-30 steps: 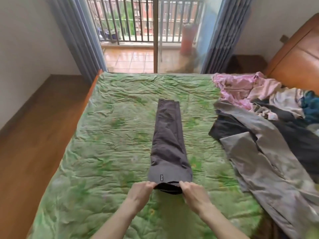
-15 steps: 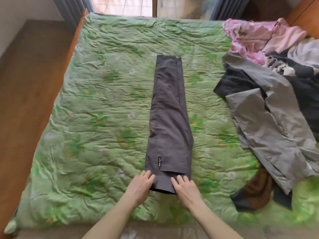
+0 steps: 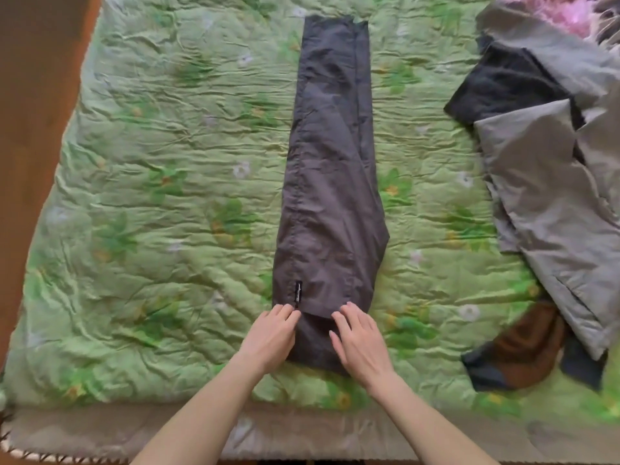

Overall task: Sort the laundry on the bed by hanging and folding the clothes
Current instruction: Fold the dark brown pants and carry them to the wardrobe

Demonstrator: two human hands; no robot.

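This is a bedroom in a home. A bed [image 3: 161,203] fills the room, spread with a crumpled green flowered quilt [image 3: 174,146], and brown wooden floor [image 3: 30,95] runs along its side. Household laundry lies on it: dark trousers [image 3: 332,169] laid flat, and a loose heap of grey clothes [image 3: 550,182].

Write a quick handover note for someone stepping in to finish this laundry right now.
Left hand: open, flat on the near left edge of the dark trousers.
Right hand: open, pressing the near end of the trousers.
Trousers lie lengthwise mid-bed on the green quilt, legs laid together, near end tucked over.
Unsorted pile at right: grey garment, black piece, brown item, pink clothes.
Done: trousers laid long and smoothed.
Left: finish folding them, then sort the pile.
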